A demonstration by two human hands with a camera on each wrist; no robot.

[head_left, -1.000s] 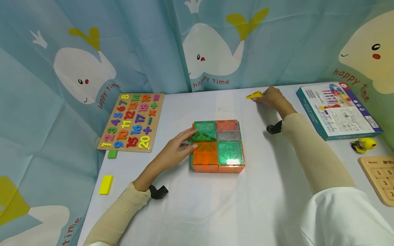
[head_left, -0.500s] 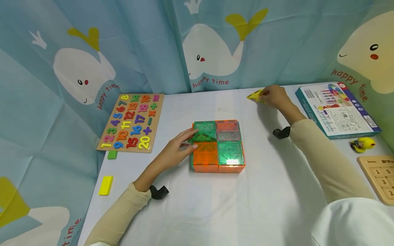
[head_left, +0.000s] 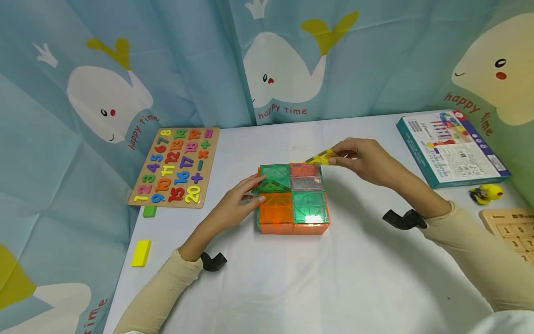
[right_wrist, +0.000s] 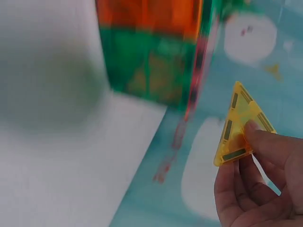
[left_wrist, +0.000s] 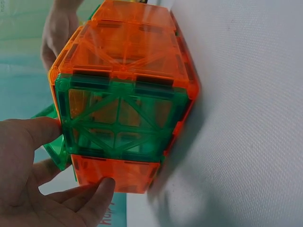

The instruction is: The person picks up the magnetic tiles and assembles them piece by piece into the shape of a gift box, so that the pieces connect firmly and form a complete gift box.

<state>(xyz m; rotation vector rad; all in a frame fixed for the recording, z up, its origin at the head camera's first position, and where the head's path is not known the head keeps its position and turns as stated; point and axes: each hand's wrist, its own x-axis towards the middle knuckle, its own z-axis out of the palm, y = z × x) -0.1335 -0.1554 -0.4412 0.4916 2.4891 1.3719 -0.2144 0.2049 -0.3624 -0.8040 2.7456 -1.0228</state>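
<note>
A box of see-through magnetic tiles (head_left: 309, 207), green, orange and pinkish, stands mid-table. At its left side is my left hand (head_left: 235, 204). A green triangular magnetic tile (head_left: 273, 187) stands tilted on top, between the thumb and index finger. In the left wrist view, the thumb touches the green side panel (left_wrist: 120, 120) near its edge, and other fingertips (left_wrist: 103, 191) rest on an orange panel (left_wrist: 125, 172). My right hand (head_left: 367, 160) pinches a yellow triangular magnetic tile (right_wrist: 241, 125) between thumb and fingers, just beyond the box's back right corner.
A wooden number board (head_left: 173, 167) lies at the left, with a green block (head_left: 149, 211) and a yellow block (head_left: 141, 253) nearby. On the right are a boxed game (head_left: 452, 148), a small yellow-and-black toy (head_left: 486, 193) and a wooden number tray (head_left: 511, 232). A whale-print curtain (head_left: 200, 69) hangs behind.
My right hand has carried the yellow triangular tile from the table's back edge, leftward and toward me, to the box's back right side. My left hand stays where it was.
</note>
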